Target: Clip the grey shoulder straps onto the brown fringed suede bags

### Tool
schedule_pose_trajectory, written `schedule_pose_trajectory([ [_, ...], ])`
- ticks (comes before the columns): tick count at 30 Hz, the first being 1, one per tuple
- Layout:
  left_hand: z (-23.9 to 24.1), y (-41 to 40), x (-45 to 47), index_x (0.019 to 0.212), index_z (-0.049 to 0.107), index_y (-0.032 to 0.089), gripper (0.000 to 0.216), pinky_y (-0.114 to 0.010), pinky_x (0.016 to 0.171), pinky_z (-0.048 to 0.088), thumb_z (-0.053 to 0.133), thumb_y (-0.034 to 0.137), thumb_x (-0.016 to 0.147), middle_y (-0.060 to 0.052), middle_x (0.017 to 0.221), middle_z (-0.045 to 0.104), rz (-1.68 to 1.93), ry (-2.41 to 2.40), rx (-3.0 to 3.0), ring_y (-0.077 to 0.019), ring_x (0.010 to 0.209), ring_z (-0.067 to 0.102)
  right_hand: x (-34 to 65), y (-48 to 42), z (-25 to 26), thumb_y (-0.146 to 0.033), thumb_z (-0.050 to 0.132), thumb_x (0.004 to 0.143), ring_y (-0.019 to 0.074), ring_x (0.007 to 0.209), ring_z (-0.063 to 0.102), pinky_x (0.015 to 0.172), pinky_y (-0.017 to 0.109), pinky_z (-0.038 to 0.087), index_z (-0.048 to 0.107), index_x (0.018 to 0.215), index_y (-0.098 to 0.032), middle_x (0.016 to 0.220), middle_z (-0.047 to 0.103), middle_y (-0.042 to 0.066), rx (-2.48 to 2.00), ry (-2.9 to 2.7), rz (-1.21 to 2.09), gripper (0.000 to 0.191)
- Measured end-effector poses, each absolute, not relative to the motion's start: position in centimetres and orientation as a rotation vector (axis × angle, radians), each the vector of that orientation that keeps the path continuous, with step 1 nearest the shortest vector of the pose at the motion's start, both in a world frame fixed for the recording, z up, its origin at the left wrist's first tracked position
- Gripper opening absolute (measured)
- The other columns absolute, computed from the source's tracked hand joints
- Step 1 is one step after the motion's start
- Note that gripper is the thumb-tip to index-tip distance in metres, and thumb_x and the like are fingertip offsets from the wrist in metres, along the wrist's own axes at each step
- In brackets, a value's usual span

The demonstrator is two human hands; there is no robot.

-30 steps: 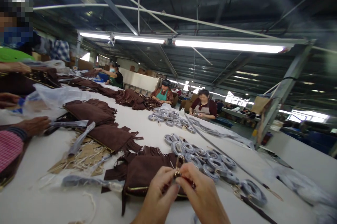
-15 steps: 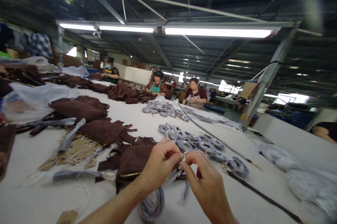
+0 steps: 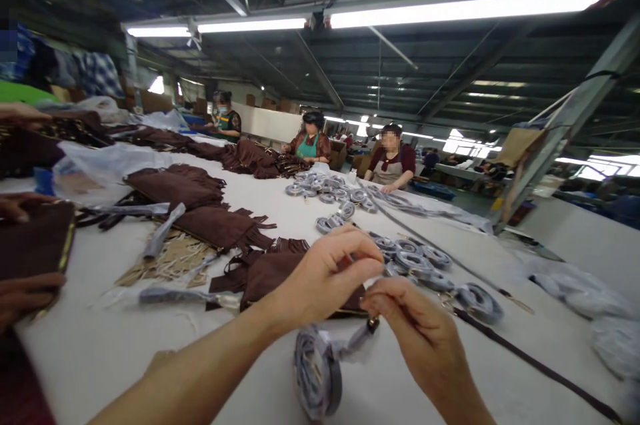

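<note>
My left hand (image 3: 325,275) is raised over the white table (image 3: 100,338), its fingers pinched on a thin clear wrapping near the top of a strap. My right hand (image 3: 415,325) pinches the small metal clasp end of the same plastic-wrapped coiled strap (image 3: 317,372), which hangs below both hands. A brown fringed suede bag (image 3: 273,275) lies flat on the table just behind my hands.
More wrapped coiled straps (image 3: 415,258) lie in rows to the right. Brown fringed bags (image 3: 195,202) and paper tags (image 3: 167,258) lie at left. Another person's hands (image 3: 25,292) hold a brown bag at far left. Three seated workers (image 3: 393,158) are at the far end.
My hands have risen off the brown bag and drawn slightly apart. The coiled wrapped strap now dangles below them, farther out of the bag area. The view has shifted downward and left.
</note>
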State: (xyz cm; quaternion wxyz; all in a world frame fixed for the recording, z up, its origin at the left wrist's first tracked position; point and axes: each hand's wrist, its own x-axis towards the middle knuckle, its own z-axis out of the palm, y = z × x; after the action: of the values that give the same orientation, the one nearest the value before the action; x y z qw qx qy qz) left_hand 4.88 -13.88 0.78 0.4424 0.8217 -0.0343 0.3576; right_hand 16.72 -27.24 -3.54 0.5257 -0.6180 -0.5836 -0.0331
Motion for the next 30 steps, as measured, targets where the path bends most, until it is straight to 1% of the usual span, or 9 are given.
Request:
schedule_pose_trajectory([
  [2,-2.0,-11.4,4.2,0.112,0.058,0.018,0.034,-0.034,0.091,0.042,0.064,0.028,0.079,-0.008,0.114,0.061,0.764,0.068,2.252,-0.0234,0.104,0.054,17.5,-27.7,-3.5,-0.029,0.058,0.089,0.0160,0.065,0.060,0.058,0.024,0.049,0.065,0.081,-0.023,0.071,0.065,0.002,-1.444,-1.298,-0.112,0.012],
  [4,-5.6,-8.7,3.4,0.114,0.058,0.017,0.056,-0.043,0.099,0.036,0.078,0.028,0.064,-0.013,0.122,0.058,0.607,0.250,2.561,-0.0322,0.114,0.049,18.1,-28.5,-3.1,-0.031,0.062,0.086,0.0164,0.061,0.059,0.055,0.026,0.049,0.066,0.083,-0.024,0.066,0.062,0.001,-1.314,-1.232,-0.109,0.009],
  [7,-10.1,-5.5,2.7,0.087,0.065,0.016,0.010,-0.043,0.091,0.040,0.061,0.019,0.078,-0.014,0.096,0.067,0.318,0.566,2.700,-0.0319,0.098,0.060,18.4,-29.0,-2.3,-0.038,0.064,0.085,0.0093,0.040,0.042,0.039,0.022,0.036,0.062,0.082,-0.026,0.056,0.051,-0.004,-1.126,-1.094,0.184,0.012],
  [9,-11.4,-4.1,2.7,0.079,0.064,0.016,0.020,-0.038,0.082,0.042,0.046,0.018,0.088,-0.013,0.083,0.067,0.303,0.674,2.633,-0.0282,0.085,0.063,18.0,-28.3,-2.4,-0.042,0.062,0.085,0.0046,0.034,0.025,0.033,0.018,0.020,0.057,0.077,-0.025,0.054,0.045,-0.007,-1.183,-0.982,0.497,0.020],
  [11,-11.6,-3.2,2.9,0.079,0.064,0.016,0.024,-0.034,0.079,0.042,0.043,0.021,0.090,-0.011,0.081,0.068,0.372,0.655,2.546,-0.0252,0.082,0.062,17.2,-26.5,-3.7,-0.042,0.060,0.086,0.0047,0.036,0.020,0.034,0.018,0.015,0.054,0.072,-0.023,0.052,0.041,-0.008,-1.357,-0.990,0.747,0.024],
  [13,-11.3,-2.5,3.2,0.078,0.065,0.018,0.021,-0.028,0.077,0.042,0.047,0.023,0.087,-0.007,0.081,0.068,0.414,0.597,2.437,-0.0216,0.080,0.061,16.5,-24.1,-6.2,-0.036,0.057,0.086,0.0081,0.041,0.032,0.039,0.019,0.025,0.055,0.071,-0.022,0.051,0.041,-0.008,-1.531,-1.178,0.822,0.021],
  [16,-11.6,-1.4,3.6,0.077,0.067,0.017,0.021,-0.024,0.073,0.042,0.049,0.024,0.083,-0.003,0.078,0.069,0.439,0.549,2.296,-0.0182,0.077,0.058,16.1,-20.8,-10.7,-0.022,0.051,0.084,0.0140,0.065,0.052,0.060,0.024,0.041,0.056,0.069,-0.020,0.069,0.058,-0.002,-1.688,-1.522,0.525,0.016],
  [24,-14.2,0.8,4.8,0.081,0.069,0.012,0.024,-0.023,0.063,0.042,0.048,0.022,0.075,-0.001,0.072,0.066,0.429,0.597,2.015,-0.0169,0.070,0.055,16.0,-17.6,-13.7,-0.016,0.047,0.083,0.0157,0.069,0.055,0.066,0.026,0.040,0.054,0.067,-0.020,0.071,0.058,-0.001,-1.805,-1.622,0.311,0.018],
  [30,-15.0,0.7,5.2,0.071,0.059,0.013,0.009,-0.022,0.058,0.037,0.051,0.015,0.067,0.001,0.066,0.055,0.494,0.691,1.903,-0.0142,0.064,0.049,13.8,-14.9,-12.7,-0.025,0.050,0.082,0.0129,0.062,0.047,0.058,0.023,0.035,0.051,0.063,-0.020,0.062,0.050,-0.004,-1.683,-1.434,0.605,0.019],
])
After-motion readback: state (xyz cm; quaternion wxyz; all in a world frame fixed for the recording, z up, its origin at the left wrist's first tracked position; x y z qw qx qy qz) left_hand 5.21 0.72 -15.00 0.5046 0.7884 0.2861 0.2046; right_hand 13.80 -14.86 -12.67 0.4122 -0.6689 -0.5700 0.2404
